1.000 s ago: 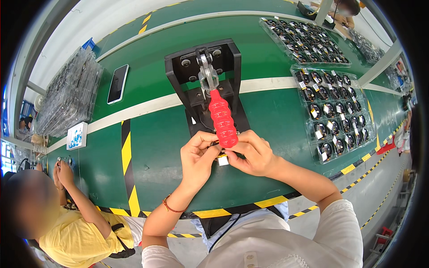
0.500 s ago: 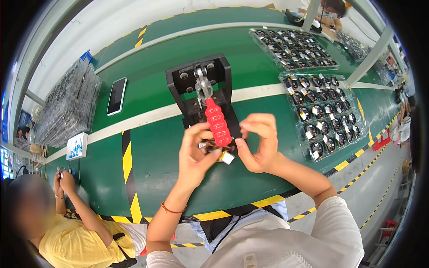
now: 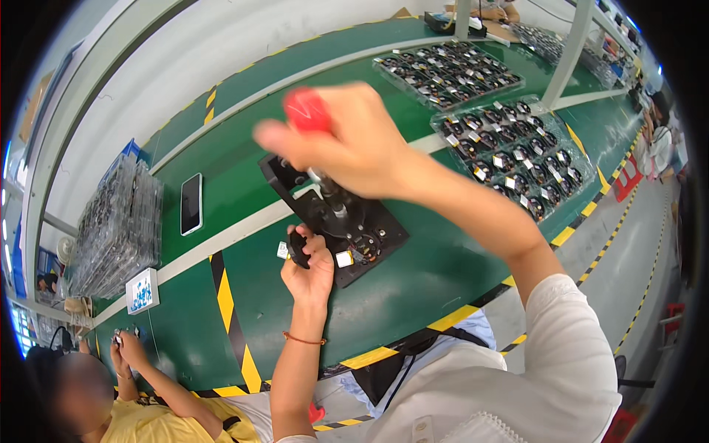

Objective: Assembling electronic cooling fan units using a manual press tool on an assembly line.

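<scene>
My right hand (image 3: 358, 144), slightly smeared by motion, is wrapped round the red grip (image 3: 307, 109) of a toggle clamp. The lever is swung up, above the black fixture (image 3: 390, 227) that carries it. On the fixture's base, under the clamp's plunger (image 3: 339, 209), sits a small electronic assembly (image 3: 365, 248); a white-labelled piece (image 3: 344, 258) sticks out on its left side. My left hand (image 3: 312, 275) is beside the base, its fingers closed on a black rounded part (image 3: 298, 249). A white tag (image 3: 283, 250) shows next to that part.
Clear trays (image 3: 517, 151) of black assemblies with white labels lie to the right and far right. A phone (image 3: 191, 204), stacked clear trays (image 3: 122, 221) and a small white box (image 3: 142, 290) are on the left. A co-worker in yellow (image 3: 159, 421) sits at the lower left.
My right hand has gone up to the red grip, and the lever has swung from low toward me to raised. My left hand has drawn back from under it with the black part.
</scene>
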{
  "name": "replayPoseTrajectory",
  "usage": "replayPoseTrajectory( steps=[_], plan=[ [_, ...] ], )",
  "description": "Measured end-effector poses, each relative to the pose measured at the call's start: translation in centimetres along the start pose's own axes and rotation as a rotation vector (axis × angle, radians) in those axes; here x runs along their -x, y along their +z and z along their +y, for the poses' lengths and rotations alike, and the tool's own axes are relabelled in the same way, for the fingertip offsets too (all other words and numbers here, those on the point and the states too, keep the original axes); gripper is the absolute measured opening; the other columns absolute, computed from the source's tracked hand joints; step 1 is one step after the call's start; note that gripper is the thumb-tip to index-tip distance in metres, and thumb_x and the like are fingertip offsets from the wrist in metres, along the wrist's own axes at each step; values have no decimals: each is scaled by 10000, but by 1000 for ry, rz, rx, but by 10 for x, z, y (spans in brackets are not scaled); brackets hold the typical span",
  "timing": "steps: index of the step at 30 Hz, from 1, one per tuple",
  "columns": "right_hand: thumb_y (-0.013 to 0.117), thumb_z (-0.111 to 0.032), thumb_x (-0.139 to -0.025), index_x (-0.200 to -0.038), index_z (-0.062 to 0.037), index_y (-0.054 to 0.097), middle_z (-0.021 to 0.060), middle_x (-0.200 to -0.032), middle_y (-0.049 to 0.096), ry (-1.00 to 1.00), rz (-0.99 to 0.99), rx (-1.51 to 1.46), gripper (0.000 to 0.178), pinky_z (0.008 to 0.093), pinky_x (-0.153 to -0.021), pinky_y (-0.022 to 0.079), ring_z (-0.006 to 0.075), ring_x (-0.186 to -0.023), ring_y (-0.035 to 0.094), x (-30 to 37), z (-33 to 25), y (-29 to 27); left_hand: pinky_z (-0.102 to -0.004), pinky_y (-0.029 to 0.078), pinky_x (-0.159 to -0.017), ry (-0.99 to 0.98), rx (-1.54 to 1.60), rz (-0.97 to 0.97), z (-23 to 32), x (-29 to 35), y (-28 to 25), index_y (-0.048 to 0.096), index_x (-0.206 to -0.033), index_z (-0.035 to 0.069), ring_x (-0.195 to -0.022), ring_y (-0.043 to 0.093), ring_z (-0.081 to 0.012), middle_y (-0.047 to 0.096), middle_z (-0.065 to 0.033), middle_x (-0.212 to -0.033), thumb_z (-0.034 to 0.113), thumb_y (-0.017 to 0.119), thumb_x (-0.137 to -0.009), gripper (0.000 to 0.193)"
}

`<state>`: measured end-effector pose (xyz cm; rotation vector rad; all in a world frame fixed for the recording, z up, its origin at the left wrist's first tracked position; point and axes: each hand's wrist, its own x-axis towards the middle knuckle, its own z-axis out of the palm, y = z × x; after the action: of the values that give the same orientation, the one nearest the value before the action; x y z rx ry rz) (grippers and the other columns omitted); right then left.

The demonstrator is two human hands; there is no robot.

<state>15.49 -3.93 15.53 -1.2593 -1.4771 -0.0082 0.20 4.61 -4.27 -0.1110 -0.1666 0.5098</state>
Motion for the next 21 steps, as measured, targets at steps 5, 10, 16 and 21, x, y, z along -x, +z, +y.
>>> replayPoseTrajectory(
  steps=[5, 10, 16, 21],
  plan=[
    [535, -360, -913, -709, -14, 540, 131, -554, 541, 196, 112, 296, 401, 352, -518, 448, 323, -520, 545, -35, 22, -8, -233, 503, -582, -43, 116, -81, 1, 0, 23, 605, -1026, 59, -697, 505, -137, 479, -105, -1152, -30, 557, -792, 255],
    [554, -199, -835, -747, -32, 563, 162, -600, 564, 465, -56, 567, 188, 458, -600, 473, 354, -617, 582, 87, 39, -14, -273, 481, -556, -169, 152, -373, 10, -4, 53, 424, -919, 36, -645, 507, -173, 483, -61, -874, 29, 553, -836, 154],
    [687, -287, -774, -1253, -80, 532, 104, -1216, 515, -4, -472, 290, 545, 444, -912, 335, 277, -1163, 429, 164, 68, 25, -256, 390, -495, -56, -310, -508, 2, 1, 84, 381, -917, 66, -581, 440, -165, 496, -93, -903, -20, 612, -811, 268],
    [714, -174, -736, -1200, -75, 576, 57, -1223, 536, 119, -510, 112, 494, 391, -901, 309, 236, -1176, 413, 155, 67, 19, -217, 377, -400, -13, -1092, -438, -1, 22, 103, 386, -861, 53, -521, 476, -132, 475, -118, -1023, 111, 698, -806, 321]
  ],
)
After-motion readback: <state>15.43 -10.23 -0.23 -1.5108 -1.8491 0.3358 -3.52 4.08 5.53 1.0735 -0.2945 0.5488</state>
